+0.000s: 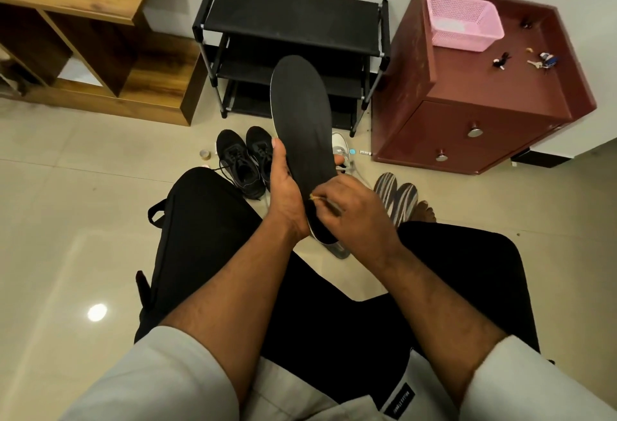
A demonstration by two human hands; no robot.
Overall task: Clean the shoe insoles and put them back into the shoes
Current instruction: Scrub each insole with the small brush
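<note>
A long black insole (302, 113) with a pale edge stands nearly upright in front of me, toe end up. My left hand (285, 187) grips its left edge near the middle, thumb along the side. My right hand (350, 207) is curled at the heel end and pinches a small thin object with a yellowish tip against the insole. A pair of black lace-up shoes (245, 160) sits on the floor beyond my knees. A white shoe (340, 146) is partly hidden behind the insole.
A black shoe rack (290, 20) stands against the wall. To its right is a maroon cabinet (467, 113) with a pink basket (464, 20) and keys on top. Wooden shelves (86, 53) stand at the left. Striped slippers (397, 197) lie by my right knee.
</note>
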